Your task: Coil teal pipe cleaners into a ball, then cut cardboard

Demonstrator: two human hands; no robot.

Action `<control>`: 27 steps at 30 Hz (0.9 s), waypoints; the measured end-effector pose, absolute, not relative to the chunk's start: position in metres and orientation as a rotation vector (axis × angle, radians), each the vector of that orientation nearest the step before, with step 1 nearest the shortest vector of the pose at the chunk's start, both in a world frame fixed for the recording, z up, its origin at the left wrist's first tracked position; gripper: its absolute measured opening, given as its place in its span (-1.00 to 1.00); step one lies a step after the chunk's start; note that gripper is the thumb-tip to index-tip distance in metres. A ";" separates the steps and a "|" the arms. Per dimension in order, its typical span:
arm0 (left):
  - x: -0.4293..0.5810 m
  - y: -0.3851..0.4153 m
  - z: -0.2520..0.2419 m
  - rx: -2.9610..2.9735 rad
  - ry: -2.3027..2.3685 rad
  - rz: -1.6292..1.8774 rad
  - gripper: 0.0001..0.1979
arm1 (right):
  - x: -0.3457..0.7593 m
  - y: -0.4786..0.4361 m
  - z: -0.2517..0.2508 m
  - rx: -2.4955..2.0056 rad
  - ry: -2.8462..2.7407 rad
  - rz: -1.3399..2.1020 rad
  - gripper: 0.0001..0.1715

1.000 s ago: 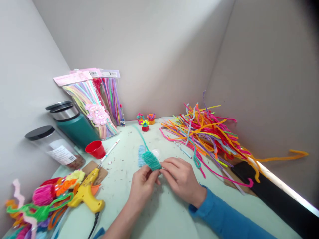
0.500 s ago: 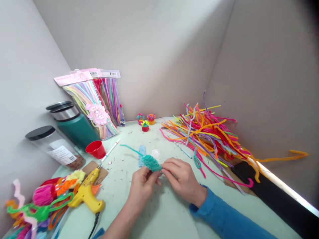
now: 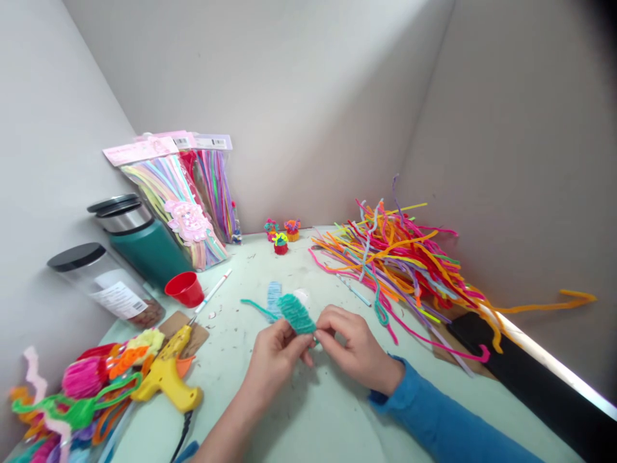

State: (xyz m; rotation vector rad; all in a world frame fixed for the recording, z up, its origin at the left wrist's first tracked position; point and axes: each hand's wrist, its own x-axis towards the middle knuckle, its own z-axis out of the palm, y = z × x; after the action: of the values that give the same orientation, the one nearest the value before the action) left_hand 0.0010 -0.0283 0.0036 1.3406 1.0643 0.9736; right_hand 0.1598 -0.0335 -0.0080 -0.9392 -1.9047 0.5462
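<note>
A teal pipe-cleaner piece point(image 3: 295, 314), wound flat into close rows with one loose tail pointing left, is held above the middle of the table. My left hand point(image 3: 277, 350) is closed on its lower edge between thumb and fingers. At its lower right corner, my right hand point(image 3: 354, 344) pinches the teal pipe cleaner's end; the fingertips hide just how. Behind the piece, on the table, lies a light blue wound pipe-cleaner strip point(image 3: 274, 296), with a whitish round item point(image 3: 301, 296) beside it, partly covered.
A heap of loose pipe cleaners point(image 3: 400, 257) spreads over the right side. To the left are a yellow glue gun point(image 3: 168, 379), a red cup point(image 3: 185, 289), a teal bottle point(image 3: 147, 247), a clear jar point(image 3: 108, 283) and bagged pipe cleaners point(image 3: 173, 199). Small colourful figures point(image 3: 281, 243) stand at the back.
The teal piece has tilted more upright, and its loose tail has swung down and to the right. Both hands have shifted slightly, keeping their hold.
</note>
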 end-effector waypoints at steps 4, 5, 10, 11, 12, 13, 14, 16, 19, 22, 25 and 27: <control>0.002 -0.029 0.001 1.319 1.070 1.071 -0.84 | 0.157 -0.033 -0.010 -1.035 -1.734 0.632 -0.82; 0.002 -0.029 0.000 1.302 1.060 1.100 -0.82 | 0.157 -0.033 -0.011 -1.066 -1.678 0.658 -0.81; 0.002 -0.029 -0.003 1.254 1.170 1.150 -0.82 | 0.160 -0.030 -0.012 -1.126 -1.500 0.868 -0.80; 0.002 -0.029 -0.002 1.237 1.198 1.120 -0.81 | 0.160 -0.030 -0.012 -1.121 -1.482 0.896 -0.79; 0.003 -0.030 -0.002 1.197 1.200 1.087 -0.80 | 0.159 -0.030 -0.012 -1.115 -1.469 0.917 -0.78; 0.003 -0.030 -0.001 1.131 1.174 1.062 -0.78 | 0.159 -0.030 -0.012 -1.108 -1.459 0.931 -0.78; 0.003 -0.029 0.000 1.050 1.123 1.049 -0.76 | 0.158 -0.030 -0.012 -1.100 -1.454 0.944 -0.78; 0.004 -0.029 0.002 0.890 0.995 1.052 -0.69 | 0.155 -0.031 -0.014 -1.083 -1.457 0.971 -0.78; 0.004 -0.028 0.001 0.797 0.927 1.062 -0.75 | 0.151 -0.032 -0.017 -1.089 -1.447 0.977 -0.77; 0.005 -0.028 -0.002 0.827 0.979 1.047 -0.74 | 0.148 -0.032 -0.018 -1.149 -1.394 0.945 -0.76; 0.006 -0.029 -0.004 0.874 1.009 1.040 -0.74 | 0.146 -0.033 -0.019 -1.202 -1.373 0.901 -0.76; 0.006 -0.029 -0.004 0.876 1.029 1.057 -0.73 | 0.146 -0.033 -0.020 -1.212 -1.391 0.873 -0.76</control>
State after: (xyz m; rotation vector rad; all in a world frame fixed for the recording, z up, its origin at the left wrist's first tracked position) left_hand 0.0060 -0.0288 -0.0042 0.8760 1.0290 1.0571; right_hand 0.1458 -0.0331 -0.0199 -1.2123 -1.3910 0.8726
